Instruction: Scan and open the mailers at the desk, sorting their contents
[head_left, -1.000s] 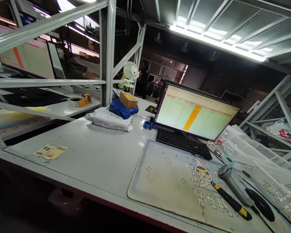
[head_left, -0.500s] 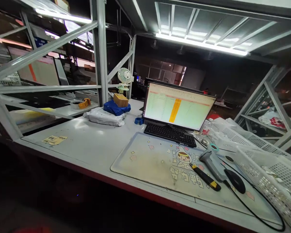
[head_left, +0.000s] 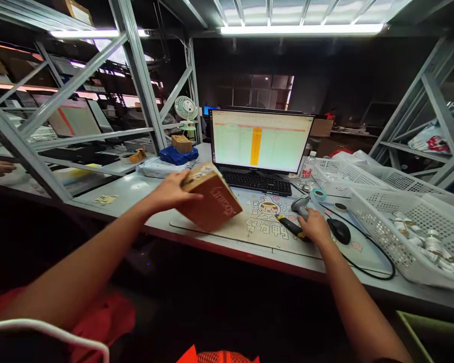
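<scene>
A brown cardboard box [head_left: 214,204] with light printed lettering is tilted over the left part of the desk mat [head_left: 255,229]. My left hand [head_left: 173,191] is closed on its upper left edge, thumb across the near face. My right hand [head_left: 315,228] is wrapped round the handle of a grey barcode scanner [head_left: 299,203], which lies at the mat's right side. Just left of that hand is a black and yellow utility knife [head_left: 287,225], its near end partly hidden by the hand. A black mouse [head_left: 339,231] lies to the right.
A monitor [head_left: 227,143] and keyboard [head_left: 249,181] stand behind the mat. White baskets [head_left: 382,242], one with small bottles, line the right. Bagged parcels [head_left: 178,155] and a small box [head_left: 181,143] lie back left. Another person's hand [head_left: 0,169] shows at far left.
Both my hands have come into view. The left has brought in the cardboard box, and the right has taken hold of the scanner. My view has shifted and levelled.
</scene>
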### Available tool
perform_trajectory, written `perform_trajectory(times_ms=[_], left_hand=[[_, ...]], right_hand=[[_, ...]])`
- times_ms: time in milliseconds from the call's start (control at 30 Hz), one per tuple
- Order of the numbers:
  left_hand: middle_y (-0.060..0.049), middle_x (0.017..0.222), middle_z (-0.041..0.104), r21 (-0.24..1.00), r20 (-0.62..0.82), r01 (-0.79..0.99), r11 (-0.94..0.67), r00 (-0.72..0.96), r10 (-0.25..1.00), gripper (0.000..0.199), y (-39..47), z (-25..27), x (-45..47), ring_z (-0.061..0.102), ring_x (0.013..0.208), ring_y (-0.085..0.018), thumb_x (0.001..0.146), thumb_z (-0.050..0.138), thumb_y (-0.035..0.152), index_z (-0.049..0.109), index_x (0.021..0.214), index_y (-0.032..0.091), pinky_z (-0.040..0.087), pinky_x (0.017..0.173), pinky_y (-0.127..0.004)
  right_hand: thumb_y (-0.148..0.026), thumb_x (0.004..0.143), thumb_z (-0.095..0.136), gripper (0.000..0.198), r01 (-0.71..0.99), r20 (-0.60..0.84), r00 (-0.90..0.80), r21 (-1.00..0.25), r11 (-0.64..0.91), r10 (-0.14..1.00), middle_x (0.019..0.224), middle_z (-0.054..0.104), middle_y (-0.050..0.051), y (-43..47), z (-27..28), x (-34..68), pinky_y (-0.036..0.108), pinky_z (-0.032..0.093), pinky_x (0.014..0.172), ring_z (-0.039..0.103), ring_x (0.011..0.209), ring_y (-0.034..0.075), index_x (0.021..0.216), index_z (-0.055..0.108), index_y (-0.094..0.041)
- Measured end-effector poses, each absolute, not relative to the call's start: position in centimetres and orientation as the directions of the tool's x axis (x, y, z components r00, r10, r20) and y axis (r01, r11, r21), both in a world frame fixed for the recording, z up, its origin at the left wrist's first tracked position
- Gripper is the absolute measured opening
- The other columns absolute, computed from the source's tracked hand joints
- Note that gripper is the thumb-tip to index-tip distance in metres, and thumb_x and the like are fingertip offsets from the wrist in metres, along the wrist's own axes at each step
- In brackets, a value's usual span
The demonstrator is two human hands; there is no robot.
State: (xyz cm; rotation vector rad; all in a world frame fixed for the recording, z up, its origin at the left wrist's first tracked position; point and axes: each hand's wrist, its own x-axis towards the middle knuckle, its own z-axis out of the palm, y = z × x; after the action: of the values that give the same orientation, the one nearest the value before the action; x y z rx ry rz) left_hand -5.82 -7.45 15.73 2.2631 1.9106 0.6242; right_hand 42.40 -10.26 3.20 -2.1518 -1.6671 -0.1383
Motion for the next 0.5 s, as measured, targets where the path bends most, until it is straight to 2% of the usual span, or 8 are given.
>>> perform_trajectory(times_ms=[67, 200, 267, 300, 367, 433, 500], left_hand=[[-0.022, 0.157, 0.048, 0.314, 0.17, 0.918, -0.242, 0.196, 0.966, 0.116, -3.9, 15.6, -0.8, 0.049, 0.143, -0.039, 0.076, 0.075, 0.07, 0.036, 0.167, 0.008, 0.038, 0.122, -0.044], [-0.023, 0.157, 0.05, 0.271, 0.13, 0.9, -0.341, 0.317, 0.94, 0.12, -0.2, 15.5, 3.9, 0.045, 0.145, -0.045, 0.07, 0.071, 0.081, 0.042, 0.165, 0.014, 0.037, 0.122, -0.052], [-0.023, 0.154, 0.052, 0.276, 0.191, 0.858, -0.433, 0.393, 0.9, 0.12, -0.5, 15.1, 3.6, 0.047, 0.143, -0.046, 0.069, 0.075, 0.08, 0.043, 0.165, 0.015, 0.04, 0.119, -0.057], [-0.023, 0.153, 0.052, 0.274, 0.27, 0.817, -0.508, 0.442, 0.856, 0.12, -1.1, 14.6, 3.0, 0.047, 0.142, -0.045, 0.07, 0.077, 0.078, 0.04, 0.166, 0.016, 0.041, 0.119, -0.058], [-0.021, 0.155, 0.049, 0.188, 0.506, 0.68, -0.709, 0.552, 0.663, 0.118, -2.6, 12.5, 1.3, 0.046, 0.144, -0.043, 0.075, 0.081, 0.07, 0.031, 0.169, 0.02, 0.04, 0.121, -0.059], [-0.018, 0.156, 0.046, -0.02, 0.709, 0.525, -0.851, 0.608, 0.358, 0.113, -4.2, 9.1, -0.6, 0.043, 0.148, -0.04, 0.081, 0.084, 0.057, 0.022, 0.171, 0.029, 0.033, 0.127, -0.06], [-0.015, 0.151, 0.051, -0.175, 0.78, 0.437, -0.882, 0.609, 0.147, 0.111, -5.3, 5.1, -2.1, 0.043, 0.15, -0.037, 0.084, 0.086, 0.046, 0.019, 0.171, 0.034, 0.027, 0.131, -0.061]], right_hand=[[-0.041, 0.099, 0.06, 0.052, 0.94, 0.235, 0.325, -0.191, -0.284, 0.916, 0.133, 0.067, 0.025, -9.7, 2.7, 41.8, 0.046, 0.05, 0.105, 0.063, 0.127, 0.038, 0.142, 0.063, -0.01], [-0.043, 0.102, 0.06, 0.055, 0.908, 0.178, 0.416, -0.142, -0.395, 0.892, 0.137, 0.063, 0.025, -8.6, 2.5, 41.9, 0.045, 0.049, 0.106, 0.06, 0.131, 0.039, 0.146, 0.058, -0.01], [-0.042, 0.104, 0.055, 0.054, 0.891, 0.125, 0.449, -0.136, -0.433, 0.885, 0.132, 0.065, 0.026, -8.1, 2.6, 42.3, 0.044, 0.05, 0.104, 0.063, 0.128, 0.037, 0.144, 0.057, -0.006], [-0.042, 0.105, 0.054, 0.053, 0.888, 0.098, 0.455, -0.131, -0.441, 0.885, 0.13, 0.066, 0.026, -7.8, 2.6, 42.5, 0.044, 0.051, 0.103, 0.065, 0.126, 0.037, 0.142, 0.057, -0.005], [-0.039, 0.105, 0.054, 0.051, 0.89, 0.068, 0.45, -0.115, -0.441, 0.891, 0.129, 0.067, 0.026, -7.3, 2.6, 42.8, 0.043, 0.051, 0.102, 0.065, 0.126, 0.036, 0.141, 0.055, -0.004], [-0.036, 0.104, 0.055, 0.049, 0.895, 0.052, 0.44, -0.104, -0.434, 0.896, 0.131, 0.066, 0.025, -6.8, 2.5, 42.9, 0.042, 0.052, 0.102, 0.065, 0.127, 0.036, 0.142, 0.053, -0.005], [-0.031, 0.103, 0.055, 0.047, 0.888, 0.026, 0.452, -0.113, -0.446, 0.892, 0.132, 0.065, 0.025, -6.1, 2.3, 42.9, 0.042, 0.052, 0.102, 0.065, 0.128, 0.036, 0.144, 0.052, -0.007]])
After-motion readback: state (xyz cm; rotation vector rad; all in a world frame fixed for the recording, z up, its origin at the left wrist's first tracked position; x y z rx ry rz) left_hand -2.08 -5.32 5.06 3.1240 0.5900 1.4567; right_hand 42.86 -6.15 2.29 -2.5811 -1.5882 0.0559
